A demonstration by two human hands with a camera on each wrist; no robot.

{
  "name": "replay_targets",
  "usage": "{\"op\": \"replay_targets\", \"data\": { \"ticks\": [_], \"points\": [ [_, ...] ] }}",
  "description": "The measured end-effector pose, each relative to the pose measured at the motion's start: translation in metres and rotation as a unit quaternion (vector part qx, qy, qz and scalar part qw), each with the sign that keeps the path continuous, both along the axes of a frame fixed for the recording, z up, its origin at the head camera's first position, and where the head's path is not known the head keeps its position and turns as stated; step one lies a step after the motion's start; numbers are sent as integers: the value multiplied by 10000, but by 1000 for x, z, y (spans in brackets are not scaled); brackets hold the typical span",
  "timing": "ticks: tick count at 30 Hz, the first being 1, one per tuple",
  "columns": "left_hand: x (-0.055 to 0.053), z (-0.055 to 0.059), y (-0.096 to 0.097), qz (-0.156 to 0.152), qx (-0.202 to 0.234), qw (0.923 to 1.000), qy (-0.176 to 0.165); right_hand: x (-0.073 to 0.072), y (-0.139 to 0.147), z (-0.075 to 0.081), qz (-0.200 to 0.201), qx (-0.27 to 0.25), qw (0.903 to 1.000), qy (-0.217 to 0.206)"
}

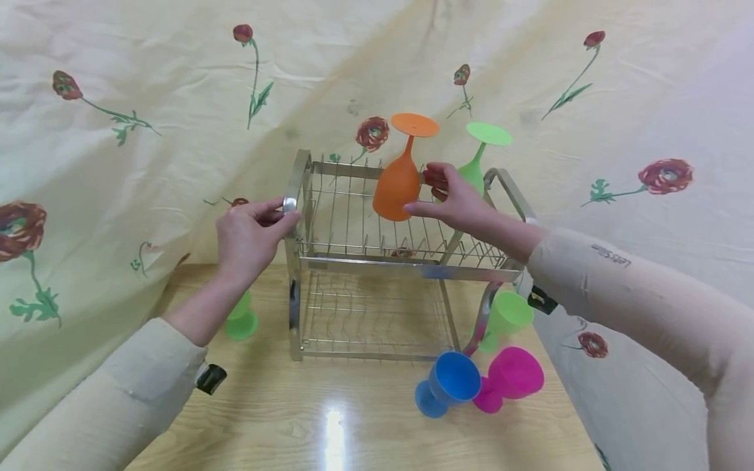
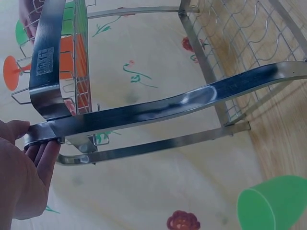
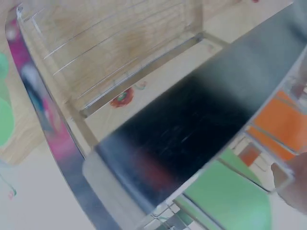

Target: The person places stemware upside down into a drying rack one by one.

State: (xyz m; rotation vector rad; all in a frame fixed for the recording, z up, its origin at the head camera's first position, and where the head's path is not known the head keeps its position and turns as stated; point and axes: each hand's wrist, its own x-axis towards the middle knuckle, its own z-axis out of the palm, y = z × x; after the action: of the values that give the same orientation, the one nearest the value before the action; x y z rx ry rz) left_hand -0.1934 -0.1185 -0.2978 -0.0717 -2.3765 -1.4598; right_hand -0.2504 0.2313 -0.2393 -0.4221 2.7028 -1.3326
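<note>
My left hand point(image 1: 250, 235) grips the top left corner of a two-tier metal dish rack point(image 1: 377, 265), thumb over the frame in the left wrist view. An orange goblet point(image 1: 398, 190) stands upside down on the upper tier, foot upward. My right hand point(image 1: 456, 203) is at its right side, fingers loosely bent and thumb by the rim; whether they touch is unclear. Behind that hand, a green goblet point(image 1: 472, 171) is also upside down on the upper tier. The right wrist view is blurred, with the rack's frame covering much of the orange goblet point(image 3: 280, 125).
A blue goblet point(image 1: 456, 378), a pink goblet point(image 1: 517, 373) and a green goblet point(image 1: 511, 313) are on the wooden table point(image 1: 283, 418), right of the rack. Another green goblet point(image 1: 241, 324) is at the left, partly behind my forearm. Flowered cloth point(image 1: 177, 150) hangs behind.
</note>
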Motion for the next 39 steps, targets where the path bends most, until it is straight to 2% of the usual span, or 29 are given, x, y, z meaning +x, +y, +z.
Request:
{"op": "replay_targets", "data": {
  "ticks": [7,12,16,21,25,28,31,35,39],
  "points": [
    [-1,0,0,-56,-4,10000,13,27,10,9,124,-101,9999,16],
    [-2,1,-3,-148,-7,9999,-17,44,10,9,195,-386,9989,176],
    [-1,4,-14,-254,-151,9994,-172,59,6,4,350,-696,9964,337],
    [3,7,-39,-395,-650,9958,-517,76,-3,-2,747,-1086,9889,687],
    [3,4,-67,-593,-1473,9849,-697,89,-18,-8,1287,-1218,9774,1155],
    [2,-6,-89,-846,-1888,9743,-896,101,-31,-14,1682,-1303,9674,1377],
    [1,-21,-112,-1112,-2255,9614,-1121,112,-42,-24,1969,-1343,9590,1531],
    [-1,-50,-137,-1419,-2693,9450,-1200,124,-54,-45,2112,-1213,9586,1473],
    [-3,-80,-152,-1608,-2815,9378,-1244,131,-62,-69,2186,-1100,9625,1167]
  ]
}}
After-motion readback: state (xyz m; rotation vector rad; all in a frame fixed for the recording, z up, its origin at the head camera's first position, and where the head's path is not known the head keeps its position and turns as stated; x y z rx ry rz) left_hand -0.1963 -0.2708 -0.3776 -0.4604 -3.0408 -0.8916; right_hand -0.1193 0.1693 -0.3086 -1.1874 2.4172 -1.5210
